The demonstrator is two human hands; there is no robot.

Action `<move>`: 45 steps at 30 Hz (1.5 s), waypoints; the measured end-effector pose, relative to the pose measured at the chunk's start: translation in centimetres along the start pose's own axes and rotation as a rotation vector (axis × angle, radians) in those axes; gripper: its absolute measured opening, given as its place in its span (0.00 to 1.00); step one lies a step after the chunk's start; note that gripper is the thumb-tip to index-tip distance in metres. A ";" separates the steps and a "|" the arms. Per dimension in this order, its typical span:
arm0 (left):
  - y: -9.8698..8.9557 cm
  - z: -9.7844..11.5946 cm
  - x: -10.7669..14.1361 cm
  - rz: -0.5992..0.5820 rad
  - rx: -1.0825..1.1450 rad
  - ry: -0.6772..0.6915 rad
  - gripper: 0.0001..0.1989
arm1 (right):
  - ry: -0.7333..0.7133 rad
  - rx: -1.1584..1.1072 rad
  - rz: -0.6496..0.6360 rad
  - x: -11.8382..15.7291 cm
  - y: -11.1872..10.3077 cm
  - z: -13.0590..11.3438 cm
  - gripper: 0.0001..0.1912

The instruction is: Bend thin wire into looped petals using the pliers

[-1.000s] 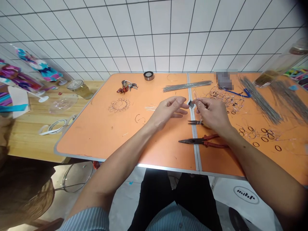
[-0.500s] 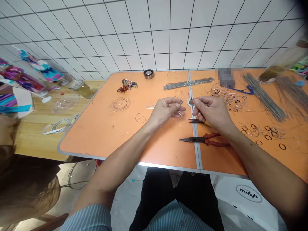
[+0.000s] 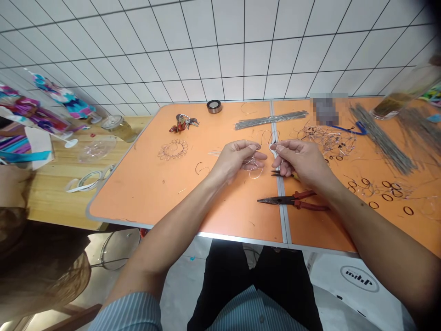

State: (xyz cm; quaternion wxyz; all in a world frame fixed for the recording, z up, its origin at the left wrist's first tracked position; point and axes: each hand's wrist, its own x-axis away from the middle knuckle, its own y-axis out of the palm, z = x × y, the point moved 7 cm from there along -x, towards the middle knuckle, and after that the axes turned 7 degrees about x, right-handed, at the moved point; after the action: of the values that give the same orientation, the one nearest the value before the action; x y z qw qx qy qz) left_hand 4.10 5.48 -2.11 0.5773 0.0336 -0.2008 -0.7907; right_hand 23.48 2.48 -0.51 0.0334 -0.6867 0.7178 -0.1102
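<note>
Above the middle of the orange table (image 3: 220, 216), my left hand (image 3: 239, 159) pinches a thin wire bent into loops (image 3: 256, 174), which hang below its fingers. My right hand (image 3: 299, 158) is a short way to the right, thumb and index finger pressed together on a fine wire end that is hard to make out. Beneath the right hand lie pliers with dark jaws (image 3: 276, 173), partly hidden by it. Nearer the front edge rest long-nose pliers with red handles (image 3: 294, 201), across the table's metal seam.
A flower-shaped wire ring (image 3: 173, 150), keys (image 3: 186, 122) and a roll of tape (image 3: 214, 106) lie to the left and back. Bundled straight wires (image 3: 270, 120), tangled wire (image 3: 327, 138), small dark rings (image 3: 387, 197) and more wire rods (image 3: 382, 138) lie behind and right.
The wire loops at my left hand now hang lower and show more plainly. My right hand's lower fingers have shifted slightly. The whole view has moved a little.
</note>
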 end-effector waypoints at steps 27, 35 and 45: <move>-1.0 0.7 -0.1 0.052 0.029 0.073 0.06 | -0.120 0.151 0.040 0.0 -1.0 -1.2 0.15; -0.8 0.8 0.1 0.032 0.006 0.043 0.06 | -0.162 0.104 0.042 0.0 -1.1 -1.4 0.09; -0.5 0.8 0.2 -0.001 0.053 0.048 0.05 | -0.122 0.070 -0.035 0.2 -0.6 -1.0 0.11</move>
State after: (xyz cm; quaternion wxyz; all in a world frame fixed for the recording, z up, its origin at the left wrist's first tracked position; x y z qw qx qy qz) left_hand 3.38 5.65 -1.52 0.5805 0.0678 -0.2080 -0.7843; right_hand 23.85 2.38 0.61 0.0993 -0.7031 0.6979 -0.0936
